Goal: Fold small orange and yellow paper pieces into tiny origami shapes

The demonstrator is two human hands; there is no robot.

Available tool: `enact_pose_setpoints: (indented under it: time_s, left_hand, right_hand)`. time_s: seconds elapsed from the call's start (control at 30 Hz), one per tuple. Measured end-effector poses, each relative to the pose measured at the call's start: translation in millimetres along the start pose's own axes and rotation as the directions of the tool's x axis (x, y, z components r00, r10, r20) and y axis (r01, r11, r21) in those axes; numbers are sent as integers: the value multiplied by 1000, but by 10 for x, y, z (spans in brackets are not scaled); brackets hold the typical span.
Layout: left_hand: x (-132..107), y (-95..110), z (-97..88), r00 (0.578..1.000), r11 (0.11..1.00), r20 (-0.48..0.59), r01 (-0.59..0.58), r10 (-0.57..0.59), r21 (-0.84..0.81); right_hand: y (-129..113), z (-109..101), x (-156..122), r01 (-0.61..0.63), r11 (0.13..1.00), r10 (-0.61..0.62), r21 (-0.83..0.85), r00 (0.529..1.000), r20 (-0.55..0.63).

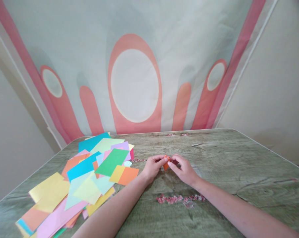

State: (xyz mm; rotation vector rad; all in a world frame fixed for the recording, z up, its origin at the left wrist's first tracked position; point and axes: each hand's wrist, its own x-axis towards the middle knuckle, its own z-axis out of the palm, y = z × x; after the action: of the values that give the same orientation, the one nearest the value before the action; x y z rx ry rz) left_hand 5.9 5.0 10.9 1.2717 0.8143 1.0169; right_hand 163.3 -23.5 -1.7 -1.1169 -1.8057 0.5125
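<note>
A small folded piece of orange paper (166, 164) is pinched between my two hands, a little above the middle of the table. My left hand (154, 167) grips its left side, thumb in front and fingers curled behind. On the other side, my right hand (182, 168) has its thumb and fingertips closed on the paper's right edge. Part of the paper is hidden by the fingers, so the exact folded shape is hard to make out.
Loose sheets of coloured paper (112, 162) lie in an overlapping heap on the left of the wood-patterned table (238, 158). Pink flower prints (170, 199) mark the tabletop before my hands. Behind the far edge hangs a backdrop (134, 86) with pink arches.
</note>
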Motion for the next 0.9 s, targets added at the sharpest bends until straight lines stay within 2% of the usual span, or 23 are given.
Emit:
enact_pose_setpoints:
  time_s: [0.3,0.47,0.57,0.8,0.9]
  left_hand:
    - [93,-168,-51,997,999,-64,32,-33,-19]
    - [112,-199,-67,994,999,-102,-25,27,20]
    - [116,-187,-76,994,999,-108,-17,20,32]
    - [100,-177,-71,1000,989,6,-9,8,151]
    - [98,-183,-65,1000,981,16,-24,22,191]
  right_hand:
    - [93,-21,23,-82,996,83,-39,996,16]
    - [87,-14,29,-135,991,134,23,991,18]
    - [95,-11,33,-166,984,165,64,986,23]
    - [153,-30,37,-212,973,212,87,977,14]
    - [140,-17,29,-208,974,209,92,978,2]
